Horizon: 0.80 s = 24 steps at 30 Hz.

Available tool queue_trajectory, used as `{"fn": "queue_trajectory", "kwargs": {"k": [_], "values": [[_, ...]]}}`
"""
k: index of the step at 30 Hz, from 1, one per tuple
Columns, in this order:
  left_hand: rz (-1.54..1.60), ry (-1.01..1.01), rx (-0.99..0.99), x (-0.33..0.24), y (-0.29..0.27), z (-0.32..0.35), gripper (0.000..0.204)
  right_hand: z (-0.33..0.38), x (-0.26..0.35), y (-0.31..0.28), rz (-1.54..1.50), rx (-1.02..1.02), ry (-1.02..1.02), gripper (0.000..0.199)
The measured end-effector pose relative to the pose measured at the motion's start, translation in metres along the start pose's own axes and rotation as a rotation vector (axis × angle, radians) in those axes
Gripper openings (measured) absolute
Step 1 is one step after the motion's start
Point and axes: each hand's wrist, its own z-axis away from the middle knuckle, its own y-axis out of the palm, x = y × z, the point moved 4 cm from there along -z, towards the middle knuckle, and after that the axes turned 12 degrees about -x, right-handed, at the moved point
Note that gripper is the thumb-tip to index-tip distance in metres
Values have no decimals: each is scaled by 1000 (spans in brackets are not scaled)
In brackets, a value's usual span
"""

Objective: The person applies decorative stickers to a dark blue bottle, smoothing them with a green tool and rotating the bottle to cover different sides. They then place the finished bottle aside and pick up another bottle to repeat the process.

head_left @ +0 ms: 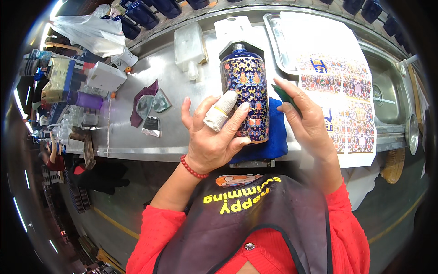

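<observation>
A dark blue bottle (247, 75) with a colourful floral pattern lies on its side, its neck pointing away from me. My left hand (212, 139) has its fingers spread, with fingertips touching the bottle's left side. A whitish cloth sleeve (220, 111) with a yellow band covers one of its fingers. To the right of the bottle, my right hand (310, 121) pinches a thin dark green scraper (288, 98) between thumb and fingers, apart from the bottle. A blue cloth (277, 132) lies partly under the bottle's near end.
White sheets (335, 43) with printed patterns cover the bench's right side, over a metal tray (271, 34). A sink (388, 98) lies beyond. A clear block-shaped container (188, 45), scraps of cloth (145, 104) and a white box (106, 75) are to the left. Several blue bottles (142, 13) line the back.
</observation>
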Motion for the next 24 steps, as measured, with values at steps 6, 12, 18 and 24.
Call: {"fn": "queue_trajectory", "kwargs": {"k": [6, 12, 18, 24], "values": [[23, 22, 10, -2, -3, 7, 59, 9, 5, 0, 140, 25, -123, 50], [67, 51, -2, -8, -6, 21, 56, 18, 5, -2, 176, 9, -146, 53], [69, 50, -10, -11, -9, 29, 50, 24, 7, -4, 206, 5, -164, 52], [73, 63, -8, -15, -10, 34, 45, 30, 10, -6, 246, 1, -164, 52]]}}
